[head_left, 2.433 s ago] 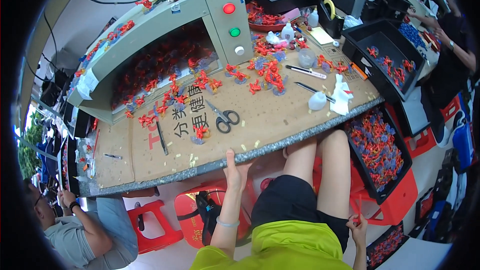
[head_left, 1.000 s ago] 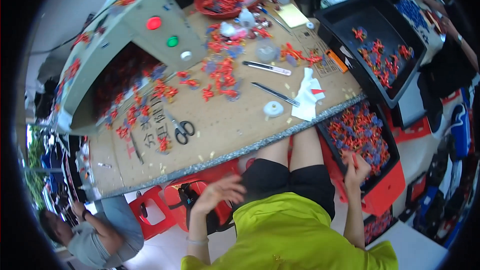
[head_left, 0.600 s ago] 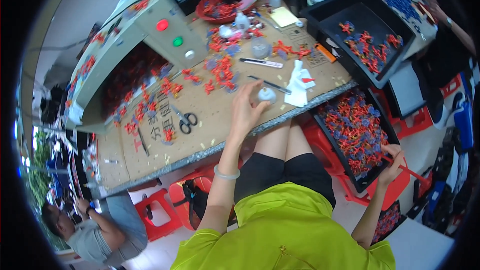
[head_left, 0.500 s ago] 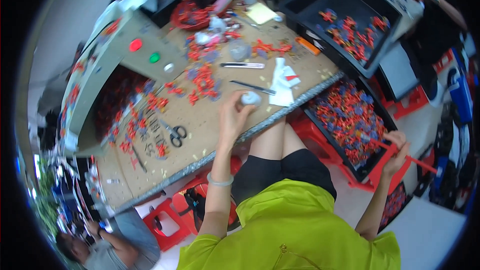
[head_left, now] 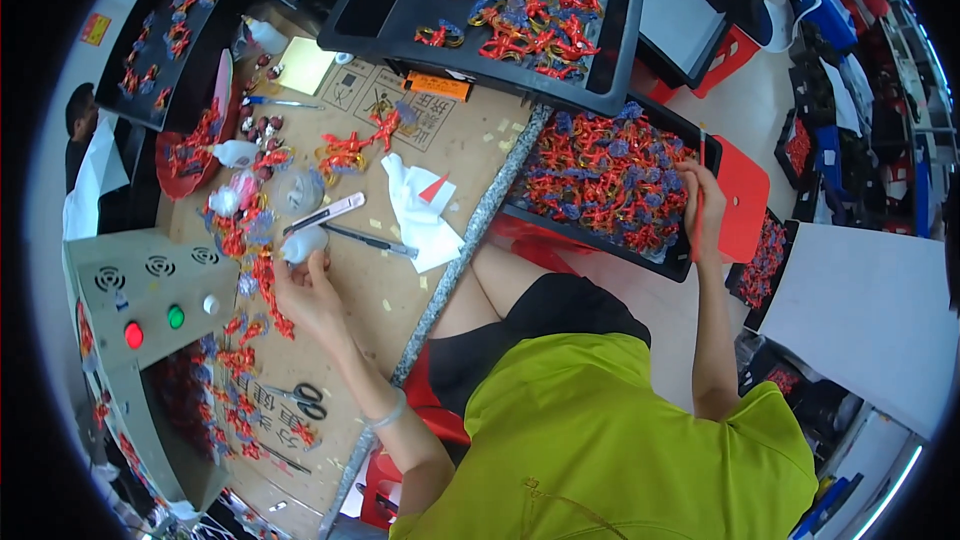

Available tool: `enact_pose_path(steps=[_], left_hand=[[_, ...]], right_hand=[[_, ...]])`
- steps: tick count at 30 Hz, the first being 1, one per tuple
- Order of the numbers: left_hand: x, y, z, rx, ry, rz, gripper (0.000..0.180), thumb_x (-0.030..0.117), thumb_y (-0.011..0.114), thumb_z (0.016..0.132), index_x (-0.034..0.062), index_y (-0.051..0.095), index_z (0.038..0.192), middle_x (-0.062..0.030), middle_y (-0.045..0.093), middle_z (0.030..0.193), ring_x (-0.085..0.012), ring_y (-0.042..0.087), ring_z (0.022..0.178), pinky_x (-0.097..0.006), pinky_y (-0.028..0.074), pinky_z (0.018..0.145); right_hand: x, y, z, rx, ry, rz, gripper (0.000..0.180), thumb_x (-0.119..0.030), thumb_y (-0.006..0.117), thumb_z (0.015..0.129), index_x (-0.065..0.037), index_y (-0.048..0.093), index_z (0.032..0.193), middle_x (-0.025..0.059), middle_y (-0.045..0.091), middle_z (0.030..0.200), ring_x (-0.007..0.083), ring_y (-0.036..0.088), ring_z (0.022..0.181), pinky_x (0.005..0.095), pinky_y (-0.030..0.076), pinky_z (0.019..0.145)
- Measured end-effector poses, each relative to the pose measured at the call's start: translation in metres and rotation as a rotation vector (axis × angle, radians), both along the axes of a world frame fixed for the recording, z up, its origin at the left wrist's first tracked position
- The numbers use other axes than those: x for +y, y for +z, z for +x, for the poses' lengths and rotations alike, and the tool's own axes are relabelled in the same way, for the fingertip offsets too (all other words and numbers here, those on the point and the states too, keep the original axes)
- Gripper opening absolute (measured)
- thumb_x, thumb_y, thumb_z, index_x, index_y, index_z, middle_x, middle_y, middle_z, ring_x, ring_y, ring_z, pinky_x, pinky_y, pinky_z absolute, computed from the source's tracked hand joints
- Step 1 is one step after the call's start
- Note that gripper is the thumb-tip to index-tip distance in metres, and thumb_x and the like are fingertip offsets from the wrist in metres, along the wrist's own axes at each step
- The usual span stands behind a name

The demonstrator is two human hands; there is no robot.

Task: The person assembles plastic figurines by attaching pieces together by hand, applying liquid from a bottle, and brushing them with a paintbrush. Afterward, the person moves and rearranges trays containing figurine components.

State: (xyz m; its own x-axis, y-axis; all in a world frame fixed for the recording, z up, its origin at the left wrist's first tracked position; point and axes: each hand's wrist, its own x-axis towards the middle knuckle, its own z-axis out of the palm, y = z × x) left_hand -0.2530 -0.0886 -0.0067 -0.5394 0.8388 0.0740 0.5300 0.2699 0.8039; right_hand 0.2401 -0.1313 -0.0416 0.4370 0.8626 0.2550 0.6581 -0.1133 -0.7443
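Observation:
My left hand is over the table with its fingers closed around a small white bottle. Right beside the bottle lie a pale-handled craft knife and a dark pen-like tool. My right hand is raised at the right side of a black tray heaped with small red and blue figures. A thin red stick stands nearly upright in its closed fingers; what kind of tool it is I cannot make out.
A larger black tray with figures sits at the table's far end. A white cloth, scissors and loose red figures lie on the table. A grey machine with coloured buttons stands at left; a red stool is at right.
The view has swung toward the right. My left hand, still around the white bottle, has moved away from the table's front edge. The red stick has tilted from slanting to nearly upright.

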Motion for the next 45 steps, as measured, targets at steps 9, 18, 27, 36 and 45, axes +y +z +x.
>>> enact_pose_path(steps=[9, 18, 27, 36, 45], left_hand=[[-0.042, 0.035, 0.061, 0.071, 0.066, 0.411, 0.061, -0.009, 0.054, 0.079, -0.0043, 0.026, 0.134, -0.0192, 0.038, 0.132, -0.0158, 0.055, 0.083, -0.021, 0.045, 0.066], [-0.075, 0.022, 0.120, -0.543, -0.404, 0.249, 0.043, -0.010, 0.049, 0.082, -0.0026, 0.035, 0.123, -0.0167, 0.047, 0.119, -0.0114, 0.054, 0.076, -0.021, 0.046, 0.062], [-0.073, 0.026, 0.119, -0.988, -0.643, -0.048, 0.040, 0.007, 0.047, 0.092, -0.0016, 0.036, 0.130, -0.0146, 0.051, 0.120, -0.0165, 0.059, 0.092, -0.025, 0.048, 0.073], [-0.067, 0.056, 0.103, -1.259, -0.893, -0.180, 0.051, -0.002, 0.052, 0.088, -0.0008, 0.036, 0.136, -0.0117, 0.055, 0.119, -0.0188, 0.055, 0.108, -0.029, 0.044, 0.091], [-0.080, 0.037, 0.050, -1.128, -0.227, 0.268, 0.049, -0.005, 0.051, 0.086, -0.0015, 0.034, 0.131, -0.0143, 0.055, 0.117, -0.0227, 0.058, 0.105, -0.034, 0.046, 0.092]], right_hand=[[0.069, -0.075, -0.081, -0.216, 0.039, 0.029, 0.032, -0.020, 0.074, 0.073, -0.001, 0.050, 0.081, 0.0125, 0.058, 0.077, 0.0299, 0.057, 0.075, 0.0379, 0.045, 0.069], [0.054, -0.095, -0.074, -0.083, -0.020, -0.021, 0.030, -0.014, 0.070, 0.075, -0.004, 0.042, 0.080, 0.0139, 0.061, 0.070, 0.0282, 0.061, 0.061, 0.0361, 0.047, 0.058], [-0.021, 0.046, -0.065, 0.512, 0.191, 0.099, 0.029, 0.002, 0.060, 0.079, -0.008, 0.032, 0.080, 0.0128, 0.061, 0.084, 0.0111, 0.057, 0.069, 0.0229, 0.048, 0.066], [0.019, 0.114, -0.211, 0.329, 1.208, -0.034, 0.024, 0.006, 0.065, 0.067, -0.005, 0.044, 0.070, 0.0101, 0.063, 0.088, 0.0225, 0.059, 0.078, 0.0267, 0.046, 0.061], [0.064, 0.113, -0.253, 1.262, 0.934, -0.024, 0.075, -0.057, 0.022, 0.094, 0.008, 0.048, 0.121, 0.0118, 0.058, 0.077, 0.0186, 0.056, 0.068, 0.0268, 0.045, 0.066]])
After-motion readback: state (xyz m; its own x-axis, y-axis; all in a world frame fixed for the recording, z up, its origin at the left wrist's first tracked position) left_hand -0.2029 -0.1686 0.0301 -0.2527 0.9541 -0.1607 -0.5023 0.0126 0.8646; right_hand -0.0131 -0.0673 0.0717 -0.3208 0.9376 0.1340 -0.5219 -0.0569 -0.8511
